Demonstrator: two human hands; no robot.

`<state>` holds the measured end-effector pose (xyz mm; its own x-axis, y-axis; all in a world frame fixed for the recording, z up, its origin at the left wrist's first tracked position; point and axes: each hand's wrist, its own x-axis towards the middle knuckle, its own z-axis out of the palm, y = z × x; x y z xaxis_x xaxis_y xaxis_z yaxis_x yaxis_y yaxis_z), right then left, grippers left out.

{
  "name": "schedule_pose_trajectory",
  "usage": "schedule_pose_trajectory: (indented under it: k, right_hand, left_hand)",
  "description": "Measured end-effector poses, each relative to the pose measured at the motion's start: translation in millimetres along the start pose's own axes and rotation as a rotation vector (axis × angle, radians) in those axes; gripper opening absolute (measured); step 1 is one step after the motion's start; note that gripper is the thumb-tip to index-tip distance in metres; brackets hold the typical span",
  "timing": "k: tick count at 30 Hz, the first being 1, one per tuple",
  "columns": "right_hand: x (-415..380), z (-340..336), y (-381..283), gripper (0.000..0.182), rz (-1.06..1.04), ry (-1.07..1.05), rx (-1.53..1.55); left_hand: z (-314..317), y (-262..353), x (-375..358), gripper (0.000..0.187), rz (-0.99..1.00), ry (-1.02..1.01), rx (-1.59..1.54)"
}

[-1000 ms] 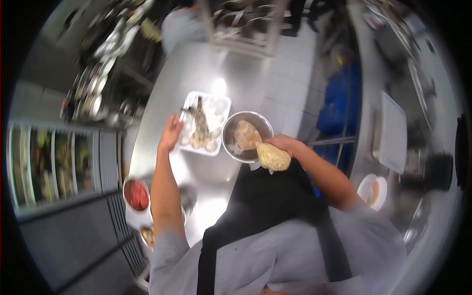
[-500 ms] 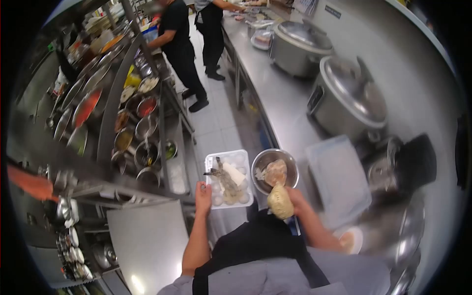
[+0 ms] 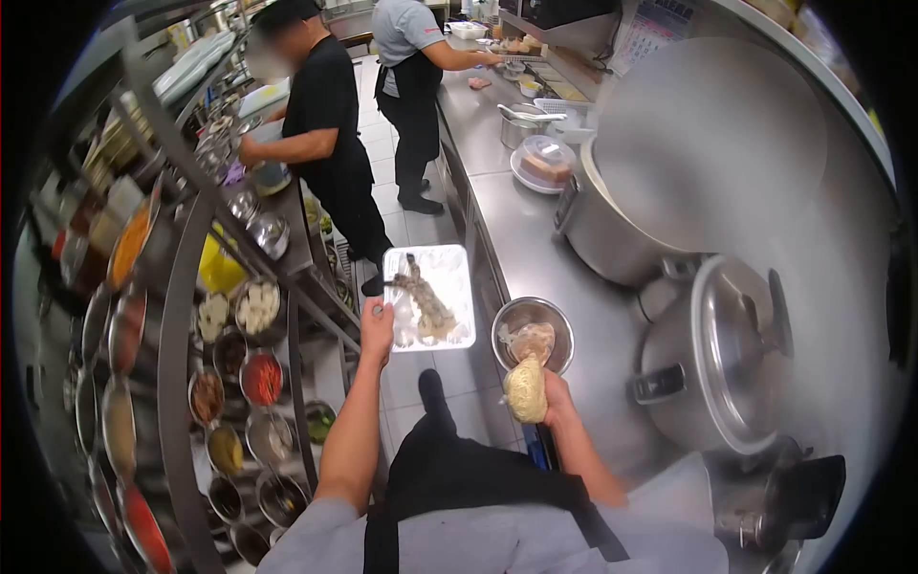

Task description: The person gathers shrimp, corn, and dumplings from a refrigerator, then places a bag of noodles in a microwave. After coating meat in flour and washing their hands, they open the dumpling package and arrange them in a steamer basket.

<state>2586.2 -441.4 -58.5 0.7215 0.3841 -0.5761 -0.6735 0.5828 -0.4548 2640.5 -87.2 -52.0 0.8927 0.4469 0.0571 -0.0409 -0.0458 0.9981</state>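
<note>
My left hand (image 3: 376, 332) is closed on the left edge of a white dimpled tray (image 3: 461, 277). Several raw shrimp (image 3: 428, 308) lie in the tray, their dark tails toward its upper left. My right hand (image 3: 557, 398) is closed around a bundle of pale yellow noodles (image 3: 525, 390), apparently in clear plastic. Just beyond the noodles is a round steel bowl (image 3: 566, 323) holding pinkish raw meat (image 3: 533, 341). The bowl travels along with my right hand; fingers that may grip its rim are hidden.
A steel counter (image 3: 516, 249) runs along the right with a large cooker (image 3: 622, 230), a lidded pot (image 3: 717, 354) and a covered plate (image 3: 545, 165). Ingredient containers (image 3: 260, 380) fill the left rack. Two people, one in black (image 3: 330, 124), one in grey (image 3: 406, 77), stand ahead by the aisle.
I have moved forward along the aisle; the two people, cookers and covered plate appear nearer. Tray, noodles and bowl have come along in my hands. The person in black has shifted posture.
</note>
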Motion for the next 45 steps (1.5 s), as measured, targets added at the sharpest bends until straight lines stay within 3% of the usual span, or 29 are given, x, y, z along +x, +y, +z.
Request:
schedule_pose_trajectory:
  k: [6,8,11,15,26,29,32,36,38,40,42,44,45]
  right_hand:
    - [154,128,-97,0.027,-0.071,0.072,0.003]
    - [198,166,-129,0.026,-0.096,0.12,-0.009]
    - [262,227,-182,0.024,-0.09,0.128,-0.01]
    - [367,274,-257,0.024,-0.075,0.152,-0.026]
    - [675,329,-445,0.028,-0.062,0.208,-0.039]
    - [716,357,-484,0.03,-0.122,0.307,-0.081]
    - [753,378,-518,0.034,-0.161,0.422,-0.102]
    - [787,406,-555,0.04,-0.164,0.522,-0.066]
    - [785,423,-571,0.05,-0.171,0.604,-0.033]
    - [770,438,-575,0.062,-0.152,0.68,-0.001]
    - [758,447,-579,0.067,-0.154,0.731,0.042]
    - [746,456,-582,0.064,-0.125,0.635,0.276]
    - [743,458,-585,0.064,-0.147,0.649,0.293]
  left_hand:
    - [61,27,288,0.008,0.057,-0.11,-0.043]
    - [89,36,376,0.008,-0.032,-0.084,0.03]
    - [130,47,492,0.012,-0.008,-0.06,0.161]
    - [194,10,655,0.011,0.028,-0.068,0.145]
    - [331,-16,963,0.011,-0.045,-0.054,0.3]
    - [364,-28,1033,0.02,-0.048,-0.083,0.44]
    - [392,8,1071,0.022,0.016,-0.169,0.557]
    - [416,-3,1139,0.032,0.019,-0.357,0.646]
    - [416,19,1173,0.045,-0.022,-0.605,0.876]
    - [430,69,1184,0.058,0.152,-0.365,0.888]
    - [475,117,1217,0.064,0.489,-0.383,0.405]
    - [528,249,1216,0.062,0.45,-0.642,0.015]
    - [559,289,1218,0.064,0.67,-0.664,-0.127]
